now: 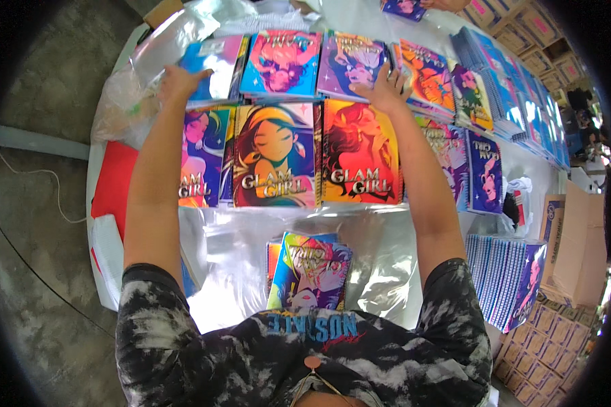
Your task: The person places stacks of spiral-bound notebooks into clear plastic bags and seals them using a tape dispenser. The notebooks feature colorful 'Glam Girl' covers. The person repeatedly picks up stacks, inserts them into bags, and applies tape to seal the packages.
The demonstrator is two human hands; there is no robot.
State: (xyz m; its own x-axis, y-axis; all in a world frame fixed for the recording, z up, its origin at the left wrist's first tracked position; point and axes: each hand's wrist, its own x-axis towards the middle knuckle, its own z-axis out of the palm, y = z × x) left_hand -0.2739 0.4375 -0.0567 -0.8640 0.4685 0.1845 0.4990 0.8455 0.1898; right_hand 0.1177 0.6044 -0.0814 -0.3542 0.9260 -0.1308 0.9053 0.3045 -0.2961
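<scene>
Spiral notebooks with colourful illustrated covers lie in two rows of stacks on a plastic-covered table (299, 220). My left hand (183, 83) is at the left edge of a blue-pink notebook (218, 64), its thumb stretched over the cover. My right hand (385, 89), fingers spread, rests at the right edge of a purple notebook (346, 64). Between my hands lies a pink-blue notebook (280, 64). Nearer me are a yellow-headband notebook (276, 152), an orange-red notebook (361, 149) and a purple-pink notebook (207, 152), partly behind my left forearm.
A small notebook pile (312, 271) lies close to my body. Long notebook stacks (516, 95) stand at the far right, and an upright-edged row (499, 278) at the near right. Beyond are an open carton (577, 237) and stacked cartons (546, 339). Another person's hand (448, 4) shows at the far edge.
</scene>
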